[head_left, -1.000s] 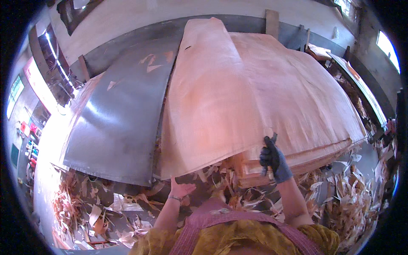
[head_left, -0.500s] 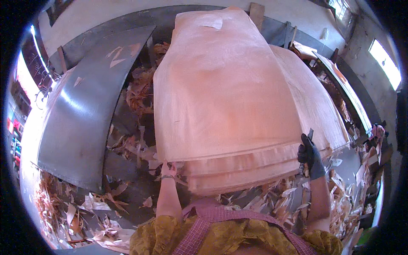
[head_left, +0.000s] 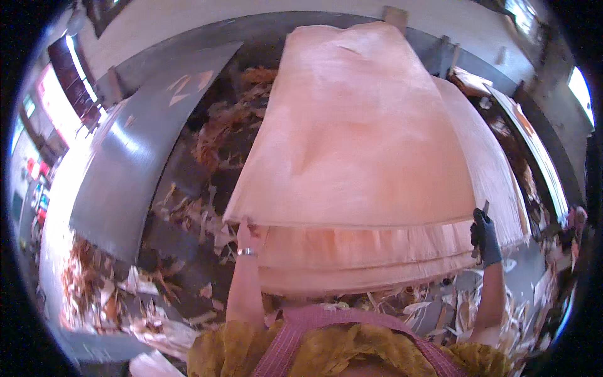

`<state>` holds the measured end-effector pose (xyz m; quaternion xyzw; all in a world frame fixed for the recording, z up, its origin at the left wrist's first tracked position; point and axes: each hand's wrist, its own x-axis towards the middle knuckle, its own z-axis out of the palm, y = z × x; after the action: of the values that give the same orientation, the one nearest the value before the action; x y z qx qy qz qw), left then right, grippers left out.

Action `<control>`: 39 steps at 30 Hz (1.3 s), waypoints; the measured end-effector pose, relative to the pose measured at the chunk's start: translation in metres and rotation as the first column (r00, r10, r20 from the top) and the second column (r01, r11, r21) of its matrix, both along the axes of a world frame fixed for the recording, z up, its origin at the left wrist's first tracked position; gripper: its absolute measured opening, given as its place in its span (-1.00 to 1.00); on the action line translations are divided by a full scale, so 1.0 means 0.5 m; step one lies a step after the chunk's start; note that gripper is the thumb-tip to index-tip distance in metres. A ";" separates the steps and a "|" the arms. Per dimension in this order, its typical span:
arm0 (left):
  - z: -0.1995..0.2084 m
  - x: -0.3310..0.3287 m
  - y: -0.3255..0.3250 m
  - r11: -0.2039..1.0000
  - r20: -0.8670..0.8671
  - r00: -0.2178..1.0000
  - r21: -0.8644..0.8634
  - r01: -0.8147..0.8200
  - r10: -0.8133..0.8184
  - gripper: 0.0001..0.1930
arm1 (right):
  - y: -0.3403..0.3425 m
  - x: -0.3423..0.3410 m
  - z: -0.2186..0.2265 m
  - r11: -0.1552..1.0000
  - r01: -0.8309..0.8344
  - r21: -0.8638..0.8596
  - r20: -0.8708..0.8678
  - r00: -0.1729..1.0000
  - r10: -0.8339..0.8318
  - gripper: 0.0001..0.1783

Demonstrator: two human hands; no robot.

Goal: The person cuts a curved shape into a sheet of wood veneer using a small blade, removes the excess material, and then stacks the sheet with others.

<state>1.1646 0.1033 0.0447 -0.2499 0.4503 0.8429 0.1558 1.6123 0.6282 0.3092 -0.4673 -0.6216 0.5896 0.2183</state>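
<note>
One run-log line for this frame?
left hand: grips near-left corner of top veneer sheet | right hand: gloved, grips near-right corner | sheet over veneer stack

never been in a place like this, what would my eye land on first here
First the big pale veneer sheet filling the middle, its near edge held up over a stack of more sheets. The bare left hand grips its near left corner and the dark-gloved right hand its near right corner. A grey metal table slants along the left, with wood scraps littering the floor.
</note>
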 end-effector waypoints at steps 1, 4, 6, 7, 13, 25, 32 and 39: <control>0.006 0.012 0.017 0.998 0.035 0.999 0.055 0.027 -0.029 -0.81 | 0.047 0.038 -0.025 1.000 0.000 -0.024 0.021 1.000 0.001 -0.58; 0.035 0.073 0.086 0.996 -0.054 0.998 0.083 -0.025 0.030 -0.79 | 0.129 0.088 -0.044 1.000 -0.011 -0.005 0.017 1.000 0.012 -0.58; 0.044 0.120 0.105 0.998 -0.026 0.999 0.056 -0.035 0.037 -0.76 | 0.168 0.111 -0.059 1.000 -0.013 0.008 0.022 1.000 0.013 -0.57; 0.048 0.135 0.123 0.998 -0.015 0.999 0.050 -0.032 0.033 -0.75 | 0.196 0.125 -0.070 1.000 -0.008 0.014 0.032 0.999 0.007 -0.57; 0.034 0.172 0.212 0.978 0.093 0.993 -0.202 -0.048 0.068 -0.79 | 0.333 0.173 -0.167 0.999 -0.024 -0.037 0.029 0.999 0.025 -0.65; -0.035 0.277 0.200 0.979 0.037 0.989 -0.152 -0.136 0.143 -0.72 | 0.288 0.180 -0.307 0.988 0.100 0.121 0.134 0.984 -0.116 -0.73; -0.098 0.255 0.120 0.912 0.052 0.977 -0.373 -0.172 0.205 -0.66 | 0.259 0.165 -0.481 0.995 -0.027 0.094 0.169 0.986 0.010 -0.51; -0.152 0.290 0.125 0.920 -0.002 0.975 -0.329 -0.213 0.224 -0.65 | 0.225 0.172 -0.550 0.971 -0.008 0.237 0.305 0.950 -0.067 -0.51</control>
<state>1.3093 0.1659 -0.0315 -0.3359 0.5504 0.7640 0.0252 1.6984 0.7409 0.0341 -0.5346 -0.7065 0.4272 0.1804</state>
